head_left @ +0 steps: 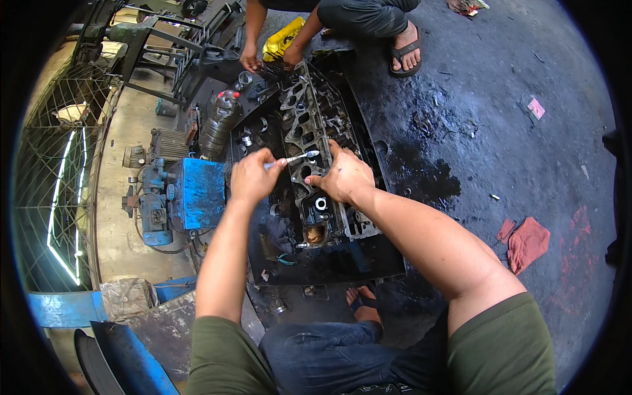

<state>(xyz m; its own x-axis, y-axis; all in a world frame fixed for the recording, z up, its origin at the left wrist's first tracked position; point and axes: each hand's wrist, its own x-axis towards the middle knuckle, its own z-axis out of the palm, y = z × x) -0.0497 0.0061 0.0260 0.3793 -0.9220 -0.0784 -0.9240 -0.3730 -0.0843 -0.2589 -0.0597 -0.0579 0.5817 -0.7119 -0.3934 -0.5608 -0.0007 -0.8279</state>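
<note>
In my left hand (253,178) is a slim toothbrush (294,158), its pale head pointing right over the ports of a cylinder head (307,128). This long, greasy metal engine part lies lengthwise in a shallow black tray (388,262). My right hand (345,174) grips the part around its right edge, thumb on the face and fingers on the far side. A white ring (321,204) shows on the part just below my right thumb. At its far end, another person's hands (251,58) are by a yellow container (283,39).
Left of the tray stand a large clear plastic bottle (220,125) and a blue motor-driven machine (201,192). Black oil stains (431,178) spread over the floor at right, near a red rag (528,245). The other person's sandalled foot (406,52) is at the far side.
</note>
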